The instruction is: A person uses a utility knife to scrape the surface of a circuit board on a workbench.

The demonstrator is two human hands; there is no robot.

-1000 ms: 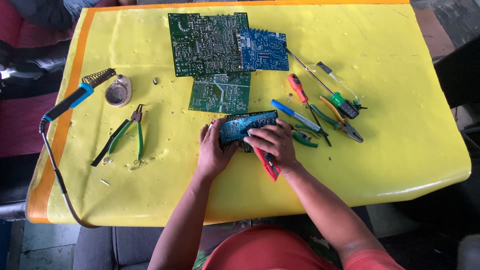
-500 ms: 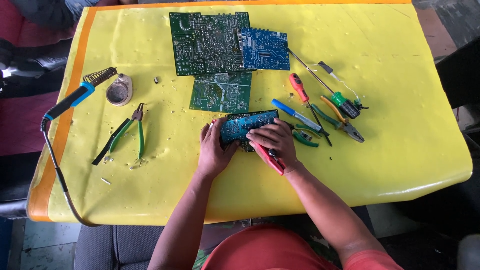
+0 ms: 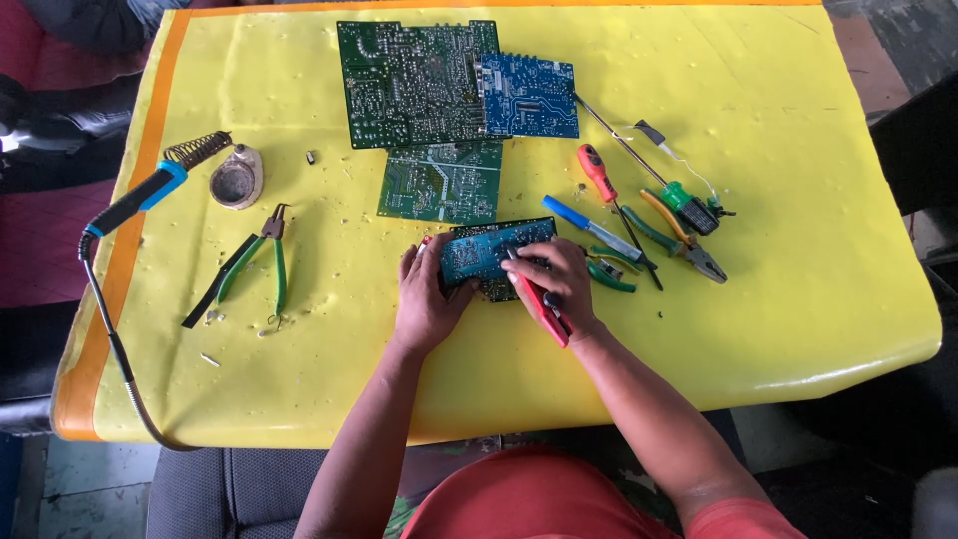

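Note:
My left hand point(image 3: 426, 295) grips the left end of a small blue-green circuit board point(image 3: 489, 250) and steadies it on the yellow table cover point(image 3: 778, 250). In my right hand point(image 3: 552, 284) is a red-handled tool point(image 3: 544, 307), its tip resting on the board's right part and its handle pointing back toward me. Both hands work close together at the middle of the table near its front edge.
Beyond the hands lie a large green board point(image 3: 414, 82), a blue board point(image 3: 529, 95) and a smaller green board point(image 3: 441, 182). Screwdrivers and pliers point(image 3: 649, 225) lie to the right. At left are green-handled pliers point(image 3: 249, 268), a soldering iron point(image 3: 135, 200) and its round stand point(image 3: 236, 178).
The hands have barely shifted. The red-handled tool in my right hand has turned a little over the board.

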